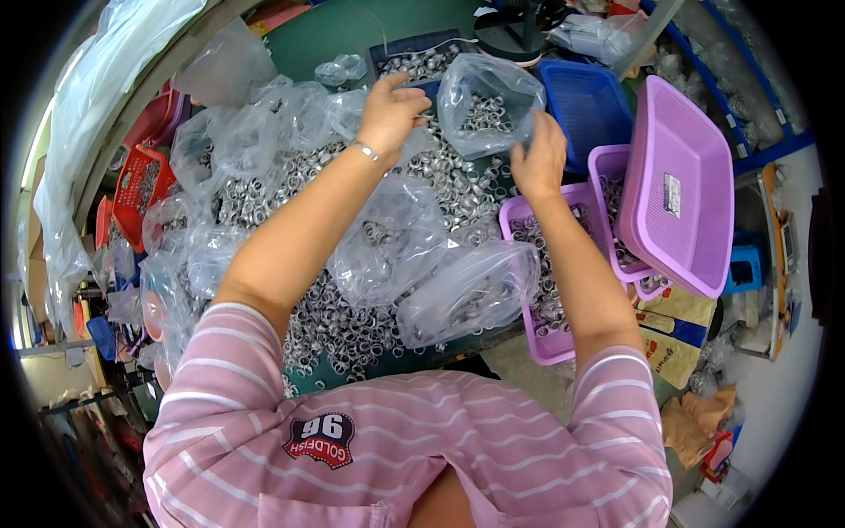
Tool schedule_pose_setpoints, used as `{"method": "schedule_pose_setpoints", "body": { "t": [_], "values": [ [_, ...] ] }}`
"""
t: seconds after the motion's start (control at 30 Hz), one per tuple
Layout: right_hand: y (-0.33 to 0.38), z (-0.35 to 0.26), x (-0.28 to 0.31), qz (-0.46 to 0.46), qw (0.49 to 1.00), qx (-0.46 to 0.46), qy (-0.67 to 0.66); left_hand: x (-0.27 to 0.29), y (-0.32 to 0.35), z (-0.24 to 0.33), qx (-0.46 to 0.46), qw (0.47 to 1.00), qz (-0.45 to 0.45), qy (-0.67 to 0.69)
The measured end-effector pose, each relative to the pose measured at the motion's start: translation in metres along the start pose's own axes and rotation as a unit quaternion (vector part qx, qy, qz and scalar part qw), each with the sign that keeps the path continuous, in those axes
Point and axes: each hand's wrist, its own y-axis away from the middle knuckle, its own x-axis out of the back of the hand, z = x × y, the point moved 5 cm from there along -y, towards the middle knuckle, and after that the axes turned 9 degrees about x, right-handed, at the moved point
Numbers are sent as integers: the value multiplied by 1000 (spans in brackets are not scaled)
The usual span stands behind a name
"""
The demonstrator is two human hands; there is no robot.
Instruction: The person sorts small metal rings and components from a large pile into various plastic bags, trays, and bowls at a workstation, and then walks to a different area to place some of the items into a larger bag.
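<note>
A clear plastic bag [451, 99] with small silver metal rings [483, 114] in it stands at the far middle of the table. My left hand [393, 113] is just left of the bag, its fingers stretched out and nothing in them. On the other side my right hand [540, 160] is at the bag's right edge, slightly blurred, with thumb and fingers apart; whether it touches the plastic I cannot tell. A heap of loose rings [343, 326] covers much of the table, with more clear bags [392, 251] of rings lying on it.
Right of the bag is a blue basket [585, 106]. Purple baskets [550, 348] with rings sit at the right, and a purple basket [682, 176] leans over them. Behind stands a dark tray [380, 57] of rings. Red baskets [141, 194] are at the left.
</note>
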Motion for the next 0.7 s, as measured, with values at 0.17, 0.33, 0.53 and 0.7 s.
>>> {"method": "schedule_pose_setpoints", "body": {
  "t": [0.17, 0.33, 0.53, 0.7],
  "values": [
    [7, -5, -40, -333, 927, 112, 131, 61, 70, -1, -47, 996, 38, 68],
    [-1, -50, -22, -293, 947, 17, -133, 149, 132, -69, -24, 917, 228, -328],
    [50, -116, -46, -428, 877, -16, -219, 130, 150, -171, 168, 981, 46, -81],
    [36, -120, -43, -422, 825, -191, -322, 135, 148, -139, 139, 981, 127, 53]
  ]
}}
